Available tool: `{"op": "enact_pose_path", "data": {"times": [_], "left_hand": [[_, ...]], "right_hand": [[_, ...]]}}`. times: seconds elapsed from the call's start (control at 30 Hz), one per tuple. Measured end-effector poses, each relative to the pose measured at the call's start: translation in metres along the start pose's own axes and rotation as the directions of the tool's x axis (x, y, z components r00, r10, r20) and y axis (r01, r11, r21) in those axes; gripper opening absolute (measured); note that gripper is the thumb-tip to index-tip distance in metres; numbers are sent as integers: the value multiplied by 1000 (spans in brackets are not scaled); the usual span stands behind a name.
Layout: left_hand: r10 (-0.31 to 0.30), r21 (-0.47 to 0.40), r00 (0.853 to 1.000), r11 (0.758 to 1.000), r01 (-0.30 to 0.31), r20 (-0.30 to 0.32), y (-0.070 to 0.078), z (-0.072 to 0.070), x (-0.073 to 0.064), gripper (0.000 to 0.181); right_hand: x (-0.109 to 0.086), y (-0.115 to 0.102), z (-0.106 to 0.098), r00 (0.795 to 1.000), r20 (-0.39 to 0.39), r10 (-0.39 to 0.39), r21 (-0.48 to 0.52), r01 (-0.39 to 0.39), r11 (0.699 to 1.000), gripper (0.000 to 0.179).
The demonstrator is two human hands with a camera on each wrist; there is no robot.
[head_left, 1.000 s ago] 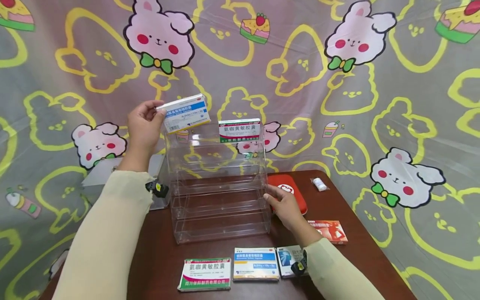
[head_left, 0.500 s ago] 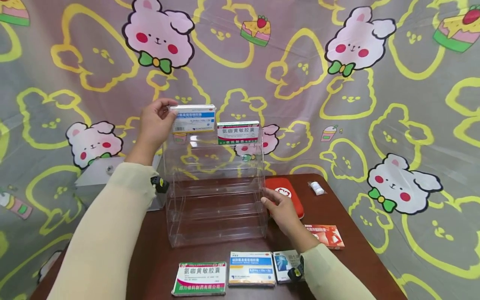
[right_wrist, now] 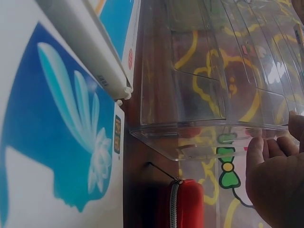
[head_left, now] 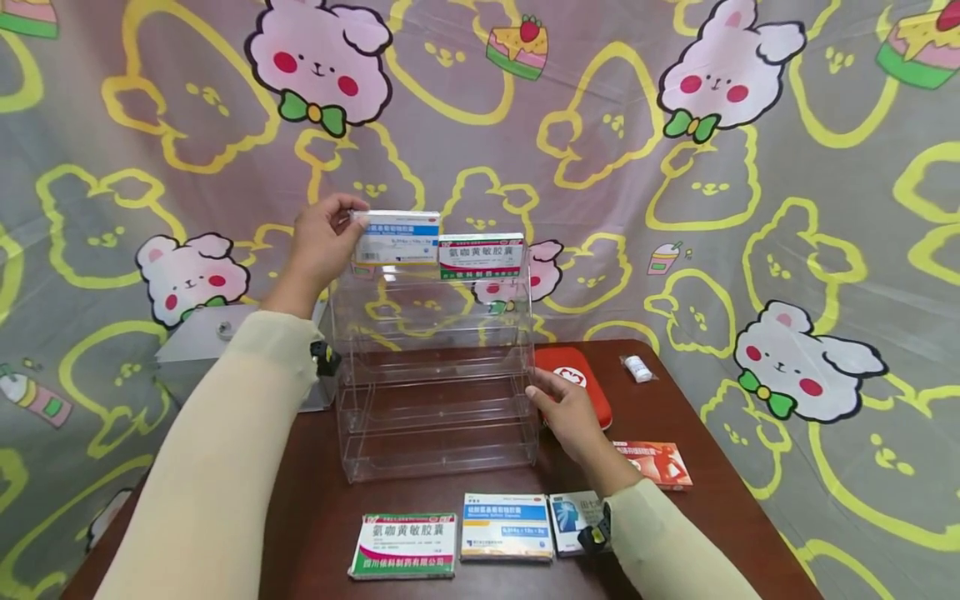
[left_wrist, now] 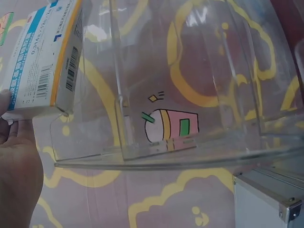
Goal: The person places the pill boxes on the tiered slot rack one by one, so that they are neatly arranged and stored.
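Note:
A blue-and-white medicine box (head_left: 401, 237) stands at the upper left of a clear tiered rack (head_left: 435, 463). My left hand (head_left: 324, 242) pinches its left end between thumb and fingers. In the left wrist view the box's barcode side (left_wrist: 71, 69) shows above the clear plastic. Just right of it, a green-and-white medicine box (head_left: 482, 256) stands on the rack's top tier. My right hand (head_left: 570, 417) rests its fingertips against the rack's right side. In the right wrist view these fingers (right_wrist: 257, 149) touch the clear side panel.
In front of the rack lie a green-and-white box (head_left: 405, 546), a blue-and-white box (head_left: 506, 527) and a blue-grey box (head_left: 573, 521). An orange-red box (head_left: 663, 465), a red zipped case (head_left: 596, 400) and a small white bottle (head_left: 638, 368) lie to the right. A silver case (head_left: 187, 346) stands left.
The box in my left hand has gone from tilted to level and moved right and slightly down, close beside the green-and-white box. My right hand stays at the rack's side.

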State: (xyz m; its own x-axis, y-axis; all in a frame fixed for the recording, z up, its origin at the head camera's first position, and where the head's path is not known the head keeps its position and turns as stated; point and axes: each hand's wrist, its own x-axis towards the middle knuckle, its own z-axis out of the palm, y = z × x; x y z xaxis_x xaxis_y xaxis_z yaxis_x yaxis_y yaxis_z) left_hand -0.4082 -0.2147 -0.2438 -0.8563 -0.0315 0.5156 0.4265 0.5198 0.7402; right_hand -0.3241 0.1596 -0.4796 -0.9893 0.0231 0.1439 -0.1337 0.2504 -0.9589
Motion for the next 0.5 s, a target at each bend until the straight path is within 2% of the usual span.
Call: {"op": "enact_pose_path", "data": {"times": [0.27,0.43,0.5], "left_hand": [[8,-13,1000,1000,-8,1,-2,3,3,24],[37,-34,999,999,-37,15,-4,-1,5,22],[26,-39,999,999,-25,29,-1,-3,5,22]], "right_hand": [[-1,1,0,1000,-10,2,-1,-2,1000,47],[0,1,1,1000,-8,-6,-1,6,1000,47],[0,1,1,1000,-7,-3,-5,3,1000,47]]}}
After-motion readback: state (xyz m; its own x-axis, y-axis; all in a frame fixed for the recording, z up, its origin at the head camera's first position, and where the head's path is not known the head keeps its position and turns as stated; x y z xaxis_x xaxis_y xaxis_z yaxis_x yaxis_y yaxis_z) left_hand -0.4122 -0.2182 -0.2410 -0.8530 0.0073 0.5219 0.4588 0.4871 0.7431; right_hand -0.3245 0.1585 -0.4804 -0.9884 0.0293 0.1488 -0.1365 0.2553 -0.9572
